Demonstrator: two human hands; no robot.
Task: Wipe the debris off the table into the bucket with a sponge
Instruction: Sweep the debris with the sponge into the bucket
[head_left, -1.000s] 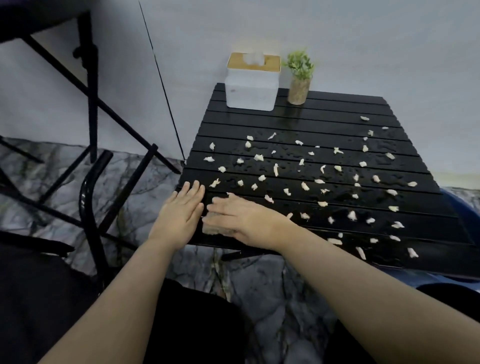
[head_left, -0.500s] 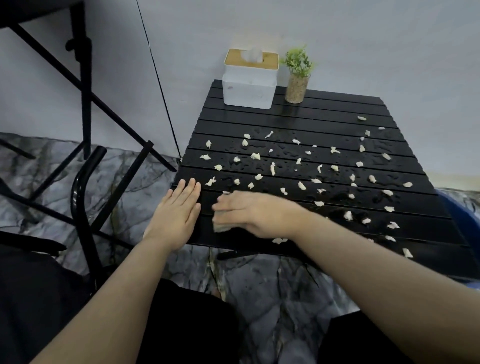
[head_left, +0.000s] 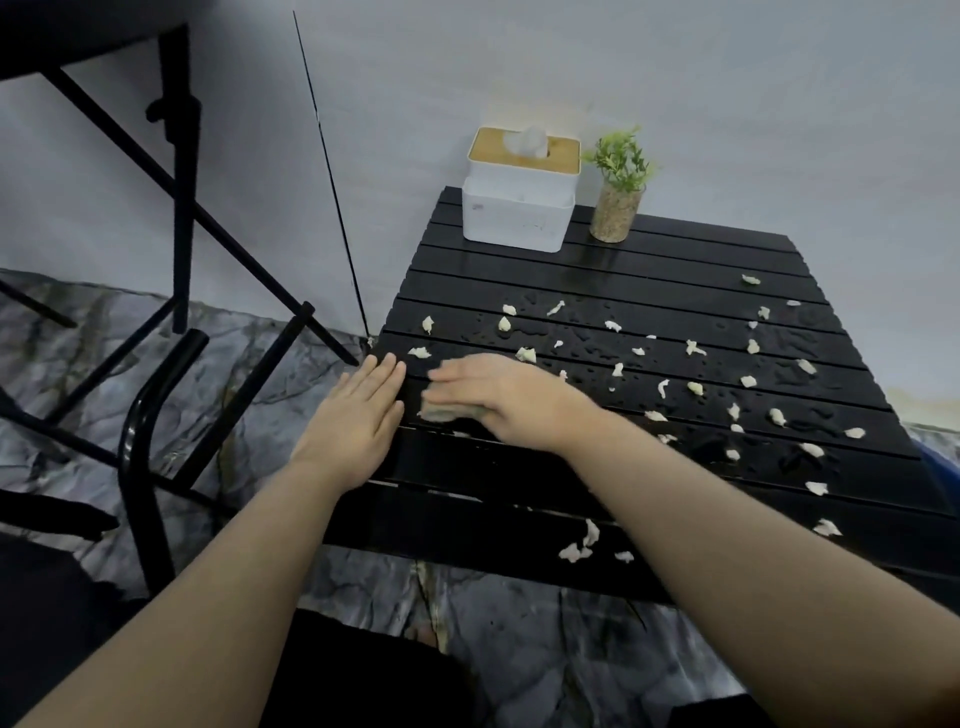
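- Left hand (head_left: 358, 421) lies flat and open, palm down, fingers together, on the left edge of the black slatted table (head_left: 649, 260), holding nothing.
- Sponge (head_left: 449, 411) sits just right of that hand, pinned under the right hand (head_left: 506, 397), only its near edge showing.
- Right hand presses down on the sponge, fingers pointing left, forearm reaching in from the lower right.
- Debris (head_left: 693, 388) lies scattered beyond and to the right of the right hand; a few bits rest near its wrist at the table's near edge.
- Blue bucket (head_left: 943, 470) barely shows at the far right, contents hidden.
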